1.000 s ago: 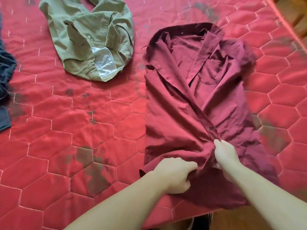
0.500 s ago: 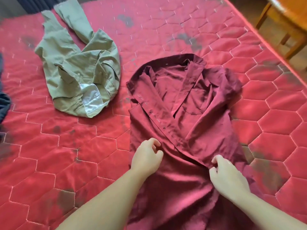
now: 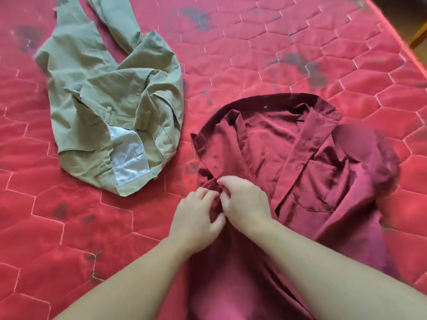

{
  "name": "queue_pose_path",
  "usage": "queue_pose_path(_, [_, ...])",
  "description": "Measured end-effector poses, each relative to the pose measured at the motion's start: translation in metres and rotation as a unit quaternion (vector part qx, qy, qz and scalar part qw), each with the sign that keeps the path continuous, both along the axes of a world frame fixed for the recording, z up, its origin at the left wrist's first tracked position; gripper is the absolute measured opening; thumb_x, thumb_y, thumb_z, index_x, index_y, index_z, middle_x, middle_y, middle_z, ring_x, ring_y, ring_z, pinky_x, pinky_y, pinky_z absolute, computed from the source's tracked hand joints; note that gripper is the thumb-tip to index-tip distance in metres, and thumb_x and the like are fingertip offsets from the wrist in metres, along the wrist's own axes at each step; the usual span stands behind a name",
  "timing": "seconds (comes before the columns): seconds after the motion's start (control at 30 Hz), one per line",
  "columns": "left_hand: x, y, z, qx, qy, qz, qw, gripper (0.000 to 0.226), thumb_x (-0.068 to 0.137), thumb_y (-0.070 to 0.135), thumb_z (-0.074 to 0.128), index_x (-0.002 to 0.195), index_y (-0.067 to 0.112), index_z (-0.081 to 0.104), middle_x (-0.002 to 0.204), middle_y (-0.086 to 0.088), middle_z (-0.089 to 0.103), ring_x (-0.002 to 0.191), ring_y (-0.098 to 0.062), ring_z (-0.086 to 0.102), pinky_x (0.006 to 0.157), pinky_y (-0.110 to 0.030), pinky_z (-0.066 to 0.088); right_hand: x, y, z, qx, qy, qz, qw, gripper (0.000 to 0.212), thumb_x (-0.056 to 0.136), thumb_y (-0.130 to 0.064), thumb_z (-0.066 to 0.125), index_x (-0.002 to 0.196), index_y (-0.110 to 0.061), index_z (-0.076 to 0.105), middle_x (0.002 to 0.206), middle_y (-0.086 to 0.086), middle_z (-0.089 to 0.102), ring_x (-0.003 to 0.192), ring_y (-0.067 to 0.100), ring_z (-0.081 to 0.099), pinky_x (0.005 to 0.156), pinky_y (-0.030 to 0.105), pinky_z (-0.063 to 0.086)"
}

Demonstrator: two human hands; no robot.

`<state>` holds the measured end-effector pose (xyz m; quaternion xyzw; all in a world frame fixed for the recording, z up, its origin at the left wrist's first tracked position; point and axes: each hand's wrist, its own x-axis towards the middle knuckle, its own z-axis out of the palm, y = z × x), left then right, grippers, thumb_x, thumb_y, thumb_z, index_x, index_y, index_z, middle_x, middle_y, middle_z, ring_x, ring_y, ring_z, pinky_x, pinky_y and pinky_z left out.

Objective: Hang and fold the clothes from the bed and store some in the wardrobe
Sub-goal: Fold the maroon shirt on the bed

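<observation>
While lying on the bed (image 3: 265, 42), the maroon shirt (image 3: 312, 172) is pinched by both hands (image 3: 221, 204).

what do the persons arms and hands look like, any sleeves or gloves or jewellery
Both forearms are bare as far as the frame shows; no sleeve reaches into view. The left hand and right hand wear no gloves. No watch, bracelet or ring is visible on either wrist or on the fingers. Fingernails look short and unpainted, though the picture is too soft to be sure.
</observation>
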<state>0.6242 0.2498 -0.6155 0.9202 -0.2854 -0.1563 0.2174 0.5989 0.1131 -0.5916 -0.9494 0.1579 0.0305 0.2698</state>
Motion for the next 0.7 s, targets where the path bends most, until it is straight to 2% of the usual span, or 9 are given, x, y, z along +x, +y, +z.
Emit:
queue_pose_path(0.07, [0.017, -0.008, -0.004, -0.038, 0.037, 0.06, 0.997, 0.024, 0.083, 0.038, 0.06, 0.106, 0.031, 0.055, 0.097, 0.013, 0.05, 0.085, -0.016, 0.056, 0.075, -0.035, 0.047, 0.021, -0.01, -0.012, -0.041, -0.003, -0.007, 0.999, 0.035, 0.09, -0.032, 0.055, 0.123, -0.023, 0.057, 0.123, -0.006, 0.06, 0.108, 0.024, 0.055, 0.085, 0.037, 0.047])
queue_pose_path(0.2, [0.052, -0.029, -0.005, 0.054, 0.057, 0.152, 0.985, 0.02, 0.08, 0.047, 0.056, 0.073, 0.029, 0.049, 0.073, 0.012, 0.056, 0.074, -0.018, 0.056, 0.062, -0.031, 0.038, 0.053, -0.028, -0.024, -0.088, 0.057, -0.015, 0.994, 0.061, 0.085, -0.052, 0.06, 0.134, -0.023, 0.04, 0.125, 0.001, 0.043, 0.108, 0.025, 0.049, 0.078, 0.039, 0.045])
queue_pose_path(0.3, [0.084, -0.042, -0.003, 0.089, 0.124, 0.174, 0.973, 0.037, 0.081, 0.048, 0.052, 0.058, 0.019, 0.054, 0.054, 0.006, 0.062, 0.059, -0.018, 0.062, 0.053, -0.026, 0.039, 0.073, -0.033, -0.023, -0.132, 0.049, 0.043, 0.989, 0.036, 0.093, -0.043, 0.053, 0.12, -0.021, 0.046, 0.113, 0.004, 0.049, 0.099, 0.03, 0.057, 0.064, 0.036, 0.036])
queue_pose_path(0.37, [0.106, -0.046, 0.0, 0.061, 0.278, 0.18, 0.941, 0.047, 0.09, 0.044, 0.052, 0.055, 0.014, 0.056, 0.043, -0.001, 0.06, 0.041, -0.017, 0.062, 0.042, -0.02, 0.042, 0.079, -0.045, -0.023, -0.089, 0.013, 0.048, 0.995, 0.019, 0.097, -0.032, 0.046, 0.112, -0.022, 0.05, 0.106, 0.003, 0.056, 0.093, 0.032, 0.061, 0.063, 0.036, 0.035])
queue_pose_path(0.43, [0.123, -0.046, 0.001, 0.047, 0.409, 0.18, 0.894, 0.052, 0.094, 0.047, 0.053, 0.056, 0.012, 0.057, 0.043, -0.005, 0.059, 0.037, -0.019, 0.061, 0.037, -0.019, 0.043, 0.079, -0.062, -0.024, 0.061, -0.047, -0.057, 0.995, 0.015, 0.096, -0.021, 0.046, 0.106, -0.019, 0.057, 0.101, 0.005, 0.065, 0.09, 0.029, 0.06, 0.07, 0.037, 0.04])
queue_pose_path(0.5, [0.134, -0.044, -0.001, 0.06, 0.447, 0.164, 0.877, 0.055, 0.092, 0.053, 0.054, 0.054, 0.014, 0.059, 0.046, -0.006, 0.061, 0.039, -0.02, 0.062, 0.037, -0.019, 0.045, 0.077, -0.087, -0.024, 0.194, -0.107, -0.233, 0.947, 0.016, 0.094, -0.007, 0.045, 0.095, -0.008, 0.061, 0.094, 0.01, 0.066, 0.086, 0.024, 0.055, 0.075, 0.032, 0.037])
queue_pose_path(0.57, [0.137, -0.043, -0.004, 0.07, 0.454, 0.16, 0.874, 0.059, 0.089, 0.056, 0.057, 0.047, 0.014, 0.061, 0.047, -0.008, 0.061, 0.04, -0.02, 0.063, 0.037, -0.02, 0.045, 0.075, -0.112, -0.026, 0.234, -0.089, -0.37, 0.895, 0.02, 0.094, -0.004, 0.041, 0.089, 0.0, 0.06, 0.091, 0.016, 0.061, 0.085, 0.024, 0.049, 0.074, 0.032, 0.032])
queue_pose_path(0.63, [0.137, -0.042, -0.005, 0.07, 0.459, 0.162, 0.871, 0.061, 0.088, 0.057, 0.058, 0.044, 0.015, 0.061, 0.047, -0.009, 0.062, 0.041, -0.021, 0.063, 0.037, -0.019, 0.044, 0.076, -0.131, -0.027, 0.233, -0.062, -0.418, 0.876, 0.026, 0.098, -0.02, 0.042, 0.098, -0.001, 0.059, 0.1, 0.016, 0.062, 0.094, 0.028, 0.052, 0.081, 0.033, 0.033])
queue_pose_path(0.7, [0.138, -0.042, -0.006, 0.073, 0.462, 0.162, 0.869, 0.06, 0.087, 0.057, 0.059, 0.044, 0.015, 0.06, 0.048, -0.009, 0.062, 0.041, -0.022, 0.064, 0.037, -0.019, 0.044, 0.085, -0.135, -0.018, 0.263, -0.079, -0.4, 0.874, 0.04, 0.092, -0.051, 0.051, 0.109, -0.016, 0.055, 0.102, -0.005, 0.061, 0.096, 0.018, 0.055, 0.09, 0.031, 0.038])
